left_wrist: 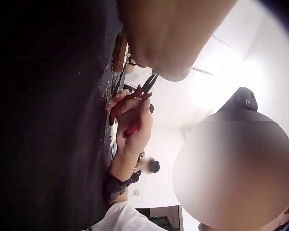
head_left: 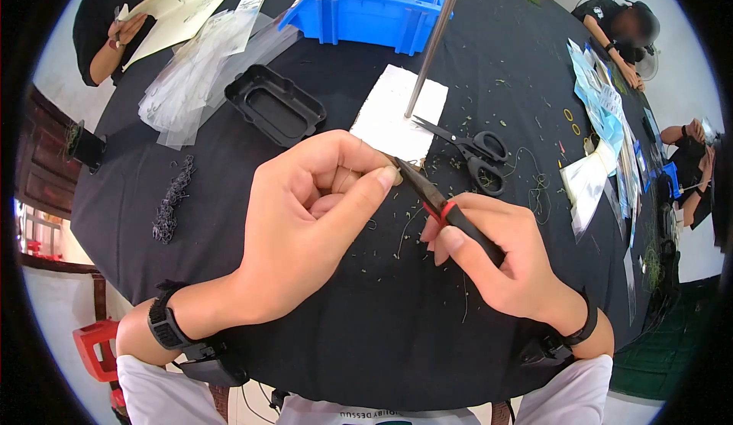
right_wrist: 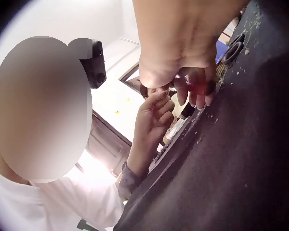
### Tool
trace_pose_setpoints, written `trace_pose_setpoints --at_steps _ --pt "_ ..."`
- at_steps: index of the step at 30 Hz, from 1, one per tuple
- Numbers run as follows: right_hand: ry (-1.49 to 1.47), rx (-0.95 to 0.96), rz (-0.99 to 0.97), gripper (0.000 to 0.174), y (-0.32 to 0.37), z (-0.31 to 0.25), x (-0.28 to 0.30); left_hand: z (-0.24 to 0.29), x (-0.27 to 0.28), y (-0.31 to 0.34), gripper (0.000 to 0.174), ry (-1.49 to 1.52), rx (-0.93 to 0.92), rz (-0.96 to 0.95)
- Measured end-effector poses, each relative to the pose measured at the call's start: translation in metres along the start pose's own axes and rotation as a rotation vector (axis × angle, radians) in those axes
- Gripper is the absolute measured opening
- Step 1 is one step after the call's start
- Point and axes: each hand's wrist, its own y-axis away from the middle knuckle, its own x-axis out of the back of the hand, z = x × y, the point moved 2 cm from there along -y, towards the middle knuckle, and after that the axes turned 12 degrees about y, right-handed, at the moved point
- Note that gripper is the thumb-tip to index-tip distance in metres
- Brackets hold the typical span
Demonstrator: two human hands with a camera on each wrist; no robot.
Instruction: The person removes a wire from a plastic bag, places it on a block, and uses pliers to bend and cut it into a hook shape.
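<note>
My left hand (head_left: 301,215) pinches a short piece of thin line (head_left: 347,178) between thumb and forefinger, its other fingers curled. What sits right at those fingertips is too small to make out. In my right hand (head_left: 504,253) is a pair of needle-nose pliers (head_left: 422,186) with red and black handles. Their narrow tips meet the left fingertips. From the left wrist view, the pliers (left_wrist: 148,86) point up toward the left hand. Both hands are above the black-covered table (head_left: 359,341). In the right wrist view the right hand mostly hides the pliers.
Black scissors (head_left: 477,158) lie by a white board (head_left: 393,108) with a metal rod (head_left: 435,47) over it. Beyond are a black tray (head_left: 275,104), a blue bin (head_left: 366,9) and clear plastic sleeves (head_left: 202,66). A dark tangled pile (head_left: 174,200) lies left; packets (head_left: 603,142) lie right.
</note>
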Motion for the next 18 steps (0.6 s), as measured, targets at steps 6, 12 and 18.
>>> trace_pose_setpoints --at_steps 6,12,18 --pt "-0.027 0.036 0.032 0.02 -0.0007 0.0017 -0.003 -0.0021 0.0029 0.0001 0.009 -0.116 -0.121 -0.019" --pt "0.011 0.007 0.013 0.015 0.0028 0.0006 -0.0035 -0.0012 0.0014 0.0028 0.007 -0.216 -0.131 -0.028" --pt "-0.045 0.05 0.073 0.019 -0.001 0.0046 -0.0031 -0.0008 0.003 0.0019 0.006 -0.181 -0.184 0.037"
